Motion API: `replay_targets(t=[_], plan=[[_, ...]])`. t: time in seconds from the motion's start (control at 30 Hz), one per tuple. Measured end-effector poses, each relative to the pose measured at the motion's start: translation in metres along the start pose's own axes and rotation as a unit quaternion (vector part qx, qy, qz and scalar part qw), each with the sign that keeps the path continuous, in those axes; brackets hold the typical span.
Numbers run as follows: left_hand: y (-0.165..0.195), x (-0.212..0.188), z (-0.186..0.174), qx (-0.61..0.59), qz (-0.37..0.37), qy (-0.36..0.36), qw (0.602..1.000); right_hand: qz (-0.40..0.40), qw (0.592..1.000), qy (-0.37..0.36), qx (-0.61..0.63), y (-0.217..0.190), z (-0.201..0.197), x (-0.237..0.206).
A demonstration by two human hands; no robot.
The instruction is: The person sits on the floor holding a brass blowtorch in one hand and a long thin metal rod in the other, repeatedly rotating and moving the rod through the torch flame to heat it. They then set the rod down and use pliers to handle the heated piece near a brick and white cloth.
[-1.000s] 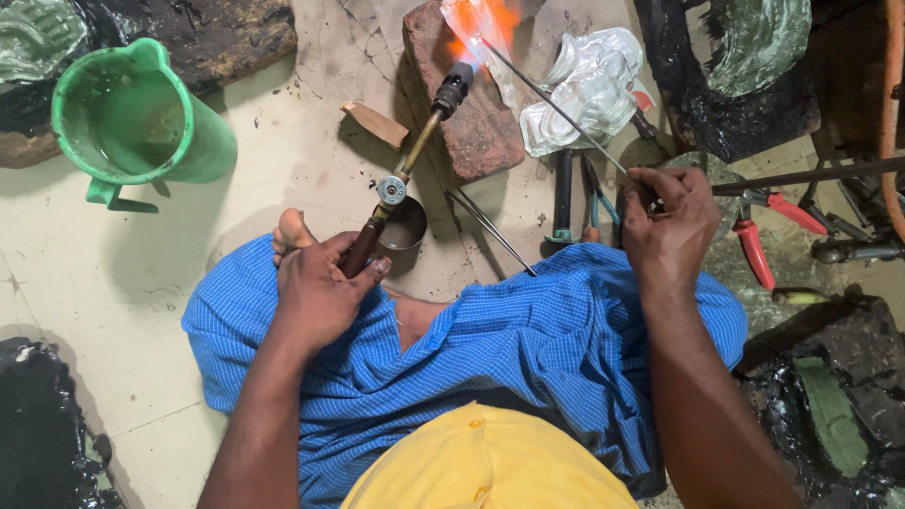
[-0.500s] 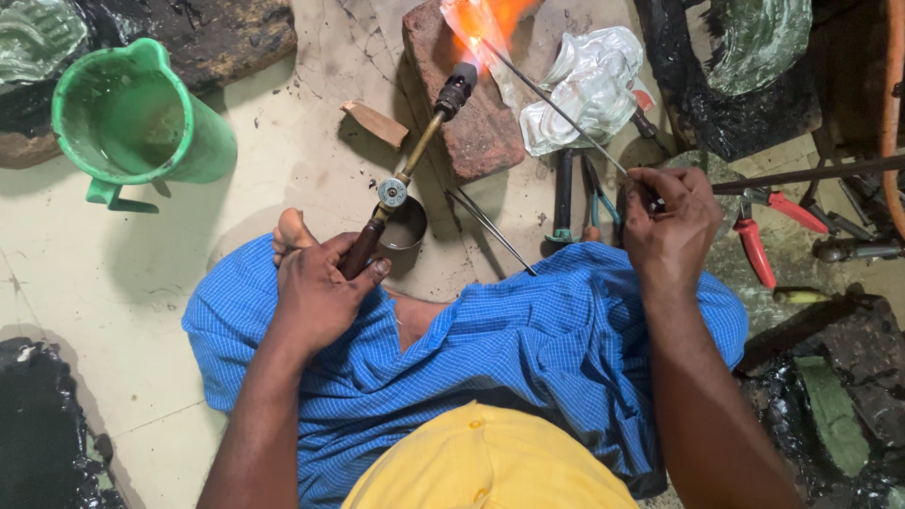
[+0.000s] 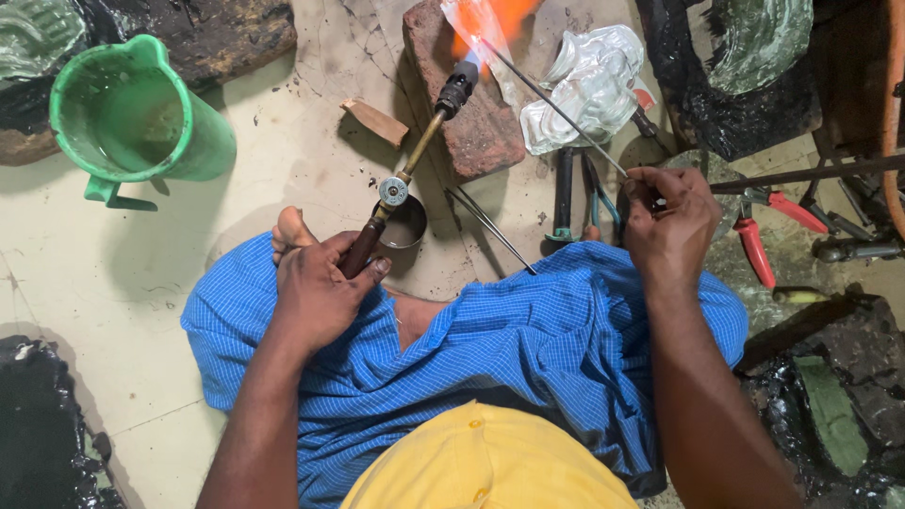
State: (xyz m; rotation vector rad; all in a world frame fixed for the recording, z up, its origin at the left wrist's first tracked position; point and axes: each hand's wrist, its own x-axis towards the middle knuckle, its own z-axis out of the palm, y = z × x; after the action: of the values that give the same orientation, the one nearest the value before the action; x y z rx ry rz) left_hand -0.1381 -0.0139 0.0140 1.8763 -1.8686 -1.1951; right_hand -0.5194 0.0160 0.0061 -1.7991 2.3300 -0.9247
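Hands two, left hand [image 3: 320, 292] gripping one lit torch [image 3: 415, 160]; right hand [image 3: 669, 221] pinching one thin rod [image 3: 556, 108], one brick [image 3: 471, 104]

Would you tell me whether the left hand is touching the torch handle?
Touching. The head view shows the left hand wrapped around the dark handle of the torch, thumb and fingers closed on it with no gap.
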Motion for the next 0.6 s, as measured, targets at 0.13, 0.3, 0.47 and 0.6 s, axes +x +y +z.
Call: replay_targets(t=[0.13, 0.3, 0.47, 0.6], plan=[[0.000, 0.001, 0.000, 0.007, -0.009, -0.004, 1.000, 0.005, 1.000, -0.001, 0.014, 0.000, 0.000, 0.000], [-0.003, 0.002, 0.002, 0.005, 0.012, 0.007, 1.000, 0.001, 1.000, 0.004, 0.001, -0.004, -0.003, -0.001], [-0.008, 0.002, 0.004, -0.029, 0.025, 0.026, 0.999, 0.011, 0.999, 0.010, 0.036, -0.008, -0.002, 0.003], [-0.007, -0.005, 0.004, -0.173, 0.031, 0.051, 0.983, 0.000, 0.999, 0.010, 0.043, -0.010, 0.001, 0.003]])
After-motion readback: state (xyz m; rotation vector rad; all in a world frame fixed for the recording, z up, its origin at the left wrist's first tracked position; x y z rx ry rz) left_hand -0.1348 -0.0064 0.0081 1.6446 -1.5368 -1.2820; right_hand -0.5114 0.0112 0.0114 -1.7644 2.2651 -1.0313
